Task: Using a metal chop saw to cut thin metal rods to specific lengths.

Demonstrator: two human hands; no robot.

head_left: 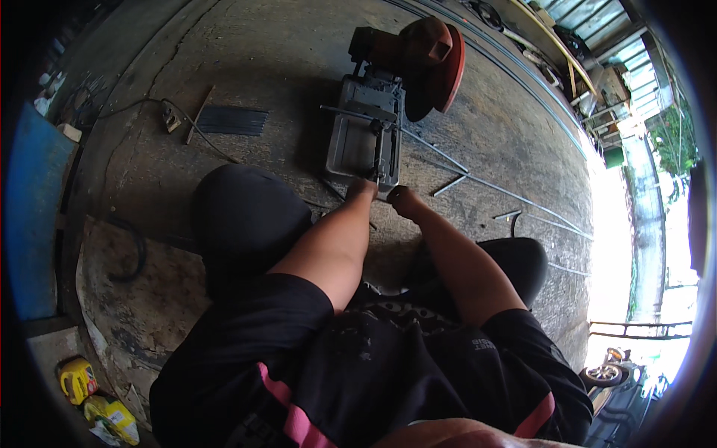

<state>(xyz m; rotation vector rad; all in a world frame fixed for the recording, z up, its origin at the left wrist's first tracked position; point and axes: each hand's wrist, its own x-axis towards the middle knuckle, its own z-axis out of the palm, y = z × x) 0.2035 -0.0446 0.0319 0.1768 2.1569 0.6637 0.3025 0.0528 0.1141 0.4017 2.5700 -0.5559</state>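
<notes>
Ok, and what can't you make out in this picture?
- Head view: what, if anything, the left hand and right hand hold at the near end of the saw; that spot is too small and dark.
- Head view: the outer side of the blue panel; lost in the dark lens rim.
- Head view: the ground outside; washed out by glare.

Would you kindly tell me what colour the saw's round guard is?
The round guard is red, best seen in the head view.
</notes>
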